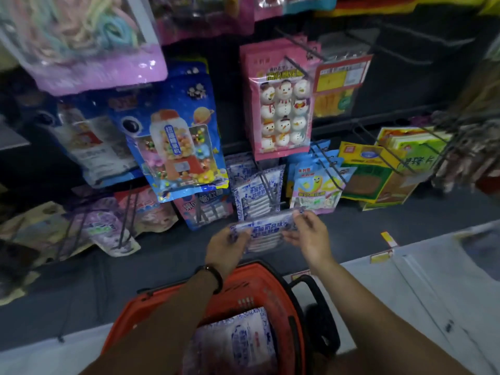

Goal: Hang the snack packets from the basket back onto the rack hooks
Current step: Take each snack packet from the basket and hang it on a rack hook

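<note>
A blue-and-white snack packet point(266, 230) is held flat between both hands, just below a rack hook point(270, 189) that carries matching packets point(258, 194). My left hand point(226, 246) grips the packet's left edge. My right hand point(308, 234) pinches its upper right corner. Below my arms sits the orange basket point(273, 288) with black handles. More blue-and-white packets point(238, 345) lie inside it.
The rack holds many hung packets: a pink snowman pack point(281, 104), a blue candy-machine pack point(176, 147), a banana pack point(316, 189) and yellow-green packs point(378, 171). Bare wire hooks point(392, 50) jut out at upper right. A white shelf edge point(433, 280) with yellow price tags runs at lower right.
</note>
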Demonstrator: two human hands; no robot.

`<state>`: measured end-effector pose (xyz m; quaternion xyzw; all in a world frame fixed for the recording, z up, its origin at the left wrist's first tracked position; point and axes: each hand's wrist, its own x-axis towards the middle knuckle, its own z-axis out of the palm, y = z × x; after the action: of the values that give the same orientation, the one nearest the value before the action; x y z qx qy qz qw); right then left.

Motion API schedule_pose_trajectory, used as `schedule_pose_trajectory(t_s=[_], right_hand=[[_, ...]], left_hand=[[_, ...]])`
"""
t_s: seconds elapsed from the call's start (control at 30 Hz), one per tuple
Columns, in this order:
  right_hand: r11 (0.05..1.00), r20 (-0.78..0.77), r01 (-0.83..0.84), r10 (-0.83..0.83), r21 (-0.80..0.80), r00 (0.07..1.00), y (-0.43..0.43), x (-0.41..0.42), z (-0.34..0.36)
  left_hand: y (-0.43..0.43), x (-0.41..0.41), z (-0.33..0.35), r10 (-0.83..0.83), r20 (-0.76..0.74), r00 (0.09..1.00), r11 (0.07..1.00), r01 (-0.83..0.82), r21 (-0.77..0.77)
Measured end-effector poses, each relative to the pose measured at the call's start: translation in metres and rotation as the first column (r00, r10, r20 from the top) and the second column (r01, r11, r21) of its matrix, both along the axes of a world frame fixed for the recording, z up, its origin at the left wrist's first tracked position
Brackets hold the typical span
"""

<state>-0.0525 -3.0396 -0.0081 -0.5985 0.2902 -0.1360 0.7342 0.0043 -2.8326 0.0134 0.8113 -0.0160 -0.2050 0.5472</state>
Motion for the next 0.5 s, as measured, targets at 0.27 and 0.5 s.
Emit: schedule_pose_trajectory(t_s=[0.27,0.5], right_hand=[[0.993,-0.114,0.107,-0.102,0.044,0.988,-0.018,0.027,-0.025],[0.98,-0.104,0.197,-0.193,0.024,0.976,-0.026,0.038,-0.017]], left_hand=[[-0.035,0.029,-0.023,0.123,-0.267,0.956,0.976,-0.164,-0.14],[-0.049,0.035,-0.028,0.19,-0.32,0.928,0.942,-0.264,-0.206]])
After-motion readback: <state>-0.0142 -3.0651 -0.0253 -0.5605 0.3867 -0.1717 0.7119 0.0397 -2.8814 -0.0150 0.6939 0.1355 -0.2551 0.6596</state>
